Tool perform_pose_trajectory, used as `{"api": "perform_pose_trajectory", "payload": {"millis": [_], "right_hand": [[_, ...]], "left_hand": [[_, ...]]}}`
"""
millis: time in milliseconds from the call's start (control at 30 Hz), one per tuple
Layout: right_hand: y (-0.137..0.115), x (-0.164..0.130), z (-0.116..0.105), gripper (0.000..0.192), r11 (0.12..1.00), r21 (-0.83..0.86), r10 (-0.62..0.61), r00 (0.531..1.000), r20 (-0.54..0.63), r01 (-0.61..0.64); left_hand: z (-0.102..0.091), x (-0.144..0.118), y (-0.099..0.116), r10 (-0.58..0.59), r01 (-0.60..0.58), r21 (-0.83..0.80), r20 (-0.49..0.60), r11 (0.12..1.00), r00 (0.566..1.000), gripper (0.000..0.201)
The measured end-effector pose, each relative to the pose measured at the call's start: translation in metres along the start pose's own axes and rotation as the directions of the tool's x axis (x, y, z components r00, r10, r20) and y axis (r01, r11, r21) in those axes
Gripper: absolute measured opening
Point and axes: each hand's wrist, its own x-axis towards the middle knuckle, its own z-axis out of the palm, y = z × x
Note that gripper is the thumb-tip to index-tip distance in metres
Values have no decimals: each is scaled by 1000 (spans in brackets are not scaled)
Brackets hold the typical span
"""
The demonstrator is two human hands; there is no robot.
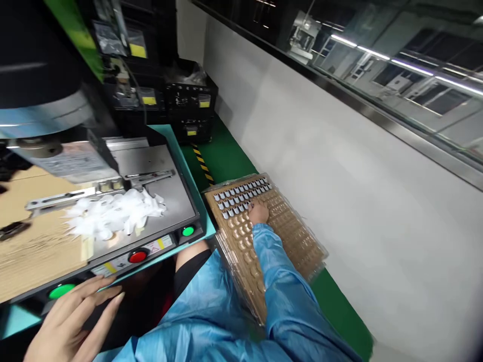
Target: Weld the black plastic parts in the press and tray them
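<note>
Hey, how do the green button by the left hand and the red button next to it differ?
The green button sits at the panel's near end, right by the left hand; the red button sits farther along, with no hand near it. The green button looks wider and flatter; the red button looks smaller, ringed in black. Both are round and sit on the same front strip of the machine.

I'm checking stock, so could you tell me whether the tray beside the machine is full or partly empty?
Partly empty: the tray has small grey parts only in its far rows; the nearer pockets are bare. The right hand rests at the filled rows' edge.
</note>
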Motion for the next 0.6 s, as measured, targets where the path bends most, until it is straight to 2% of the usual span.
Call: {"api": "perform_pose_trajectory", "payload": {"millis": [133,200,267,367,433,533,600], "right_hand": [[-20,2,-9,26,1000,7,-13,1000,-23,13],[-46,-3,-14,28,994,78,-70,996,-58,74],[-85,-14,-20,27,945,229,-210,970,-119,232],[-156,-44,-28,23,741,430,-474,855,-210,516],[-200,-67,-32,20,617,482,-609,765,-208,622],[-245,-93,-31,23,538,485,-719,676,-163,689],[-260,-102,-27,26,548,450,-745,656,-122,706]], "left_hand": [[-4,15,-10,0,1,25,-31,1000,1000,19],[-7,31,-17,25,-22,69,-47,997,999,18],[-7,48,-23,49,-42,136,-48,990,998,20],[3,78,-34,78,-66,242,-41,968,996,22],[13,98,-39,98,-83,313,-31,946,995,23],[30,121,-46,114,-102,393,-9,914,993,29],[39,131,-50,111,-104,415,7,904,994,31]]}}
